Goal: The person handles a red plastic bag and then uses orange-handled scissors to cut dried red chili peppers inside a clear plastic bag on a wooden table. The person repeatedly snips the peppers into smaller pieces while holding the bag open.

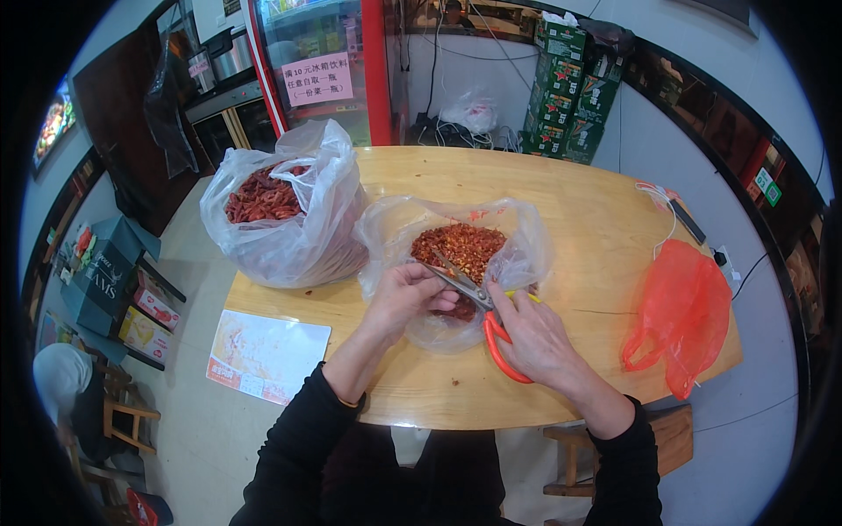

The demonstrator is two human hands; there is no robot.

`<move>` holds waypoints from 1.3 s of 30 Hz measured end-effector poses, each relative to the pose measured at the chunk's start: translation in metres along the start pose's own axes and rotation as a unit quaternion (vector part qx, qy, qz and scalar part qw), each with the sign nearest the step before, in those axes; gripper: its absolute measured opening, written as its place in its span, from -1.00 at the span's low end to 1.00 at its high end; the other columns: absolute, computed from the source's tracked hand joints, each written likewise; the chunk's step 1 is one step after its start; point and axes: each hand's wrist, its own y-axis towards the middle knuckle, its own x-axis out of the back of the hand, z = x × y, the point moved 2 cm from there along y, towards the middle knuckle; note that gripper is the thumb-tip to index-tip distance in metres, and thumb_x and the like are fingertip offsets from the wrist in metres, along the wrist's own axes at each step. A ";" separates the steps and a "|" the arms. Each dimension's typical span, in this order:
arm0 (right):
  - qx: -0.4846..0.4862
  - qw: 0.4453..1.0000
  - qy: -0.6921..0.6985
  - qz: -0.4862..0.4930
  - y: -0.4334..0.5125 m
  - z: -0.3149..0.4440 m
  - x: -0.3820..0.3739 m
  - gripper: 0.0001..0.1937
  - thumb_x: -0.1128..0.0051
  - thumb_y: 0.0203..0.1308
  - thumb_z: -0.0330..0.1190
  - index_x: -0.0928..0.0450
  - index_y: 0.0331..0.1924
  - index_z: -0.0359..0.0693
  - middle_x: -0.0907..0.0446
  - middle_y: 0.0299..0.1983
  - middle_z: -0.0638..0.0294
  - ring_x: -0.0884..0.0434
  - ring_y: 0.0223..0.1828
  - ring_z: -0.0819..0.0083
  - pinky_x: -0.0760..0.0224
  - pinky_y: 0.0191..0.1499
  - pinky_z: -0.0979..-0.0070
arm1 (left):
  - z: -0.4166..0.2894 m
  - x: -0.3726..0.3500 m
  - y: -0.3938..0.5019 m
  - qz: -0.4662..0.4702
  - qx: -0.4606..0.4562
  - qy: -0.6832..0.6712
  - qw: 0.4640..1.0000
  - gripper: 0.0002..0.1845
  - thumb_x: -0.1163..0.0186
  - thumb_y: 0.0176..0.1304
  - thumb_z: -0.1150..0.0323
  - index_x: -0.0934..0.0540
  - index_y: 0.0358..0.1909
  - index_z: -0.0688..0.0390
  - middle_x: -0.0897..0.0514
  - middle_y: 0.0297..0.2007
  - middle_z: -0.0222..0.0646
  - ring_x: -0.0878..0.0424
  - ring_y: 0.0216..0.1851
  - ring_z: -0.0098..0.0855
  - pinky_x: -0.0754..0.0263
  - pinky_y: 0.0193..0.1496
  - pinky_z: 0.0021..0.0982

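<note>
My right hand [536, 338] grips scissors [470, 287] with red and yellow handles. Their blades stand apart over cut dried chili pieces [460, 246], which lie in an opened clear plastic bag [526, 253] at the middle of the table. At the blades, my left hand [411, 296] has its fingertips pinched together; a small reddish bit seems to be between them, though the fingers mostly hide it. Whole dried red chilies [263, 197] fill a larger white translucent plastic bag [296, 246] standing at the table's left end.
The wooden table [592, 197] also bears a stained white sheet [266, 352] at its front left, a red plastic bag [687, 315] and a black power bank [687, 221] with a white cable at the right. A wooden stool [668, 437] stands below right; another person [72, 401] is at far left.
</note>
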 end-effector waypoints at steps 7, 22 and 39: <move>-0.026 0.999 0.032 0.030 0.000 0.004 0.008 -0.39 -0.16 0.33 -0.31 -0.26 0.41 -0.30 -0.55 -0.13 -0.21 -0.63 -0.18 -0.17 -0.52 -0.14 0.04 | -0.001 0.000 -0.001 -0.005 0.010 -0.044 0.999 -0.90 -0.21 0.42 0.47 -0.57 -0.16 0.31 -0.75 -0.26 -0.13 -0.77 -0.28 -0.35 -0.74 -0.12 -0.40; -0.015 0.997 0.067 -0.027 -0.002 -0.007 0.002 -0.42 -0.24 0.31 -0.23 -0.37 0.35 -0.26 -0.63 -0.12 -0.08 -0.66 -0.18 -0.07 -0.54 -0.17 0.13 | -0.071 -0.026 -0.073 -0.072 -0.307 0.448 0.836 -0.75 -0.32 0.26 0.36 -0.66 -0.07 0.23 -0.61 0.05 -0.09 -0.62 0.01 0.00 -0.55 0.05 -0.11; -0.014 0.996 0.081 -0.035 -0.001 -0.005 0.007 -0.42 -0.31 0.23 -0.32 -0.40 0.30 -0.32 -0.64 -0.08 -0.08 -0.65 -0.10 -0.09 -0.53 -0.12 0.12 | -0.199 0.195 0.019 -0.230 -0.168 0.818 0.500 -0.76 -0.20 0.10 0.60 -0.74 -0.19 0.25 -0.66 -0.07 0.00 -0.64 0.02 0.01 -0.54 0.08 -0.12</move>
